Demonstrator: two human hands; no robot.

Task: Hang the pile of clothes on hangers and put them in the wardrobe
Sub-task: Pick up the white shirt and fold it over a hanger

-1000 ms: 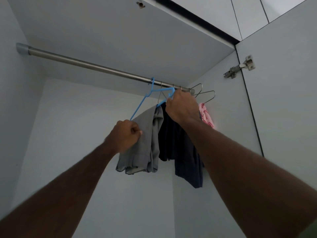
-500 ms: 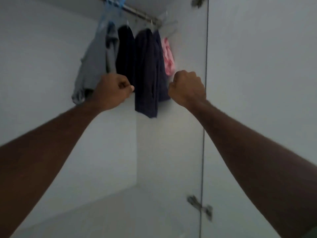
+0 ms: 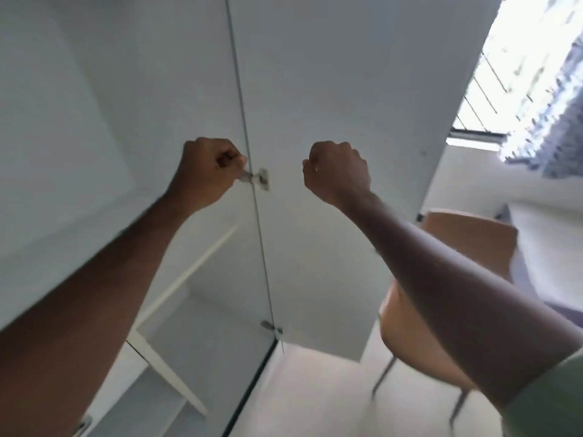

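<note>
Head view has dropped from the rail down to the lower part of the wardrobe: the hung clothes and the hangers, seen a moment ago, are now out of frame above. I judge that garment is placed and the person turns away for the next one. On the left, the left hand is curled into a fist and holds nothing; it was already closed half a second ago. It partly covers a door hinge, but I cannot tell if it touches it. Further right, the right hand is also a bare fist, apart from the open wardrobe door. Behind the right forearm stands a wooden chair, partly hidden. The pile of clothes is not in view, and the picture is blurred by motion.
</note>
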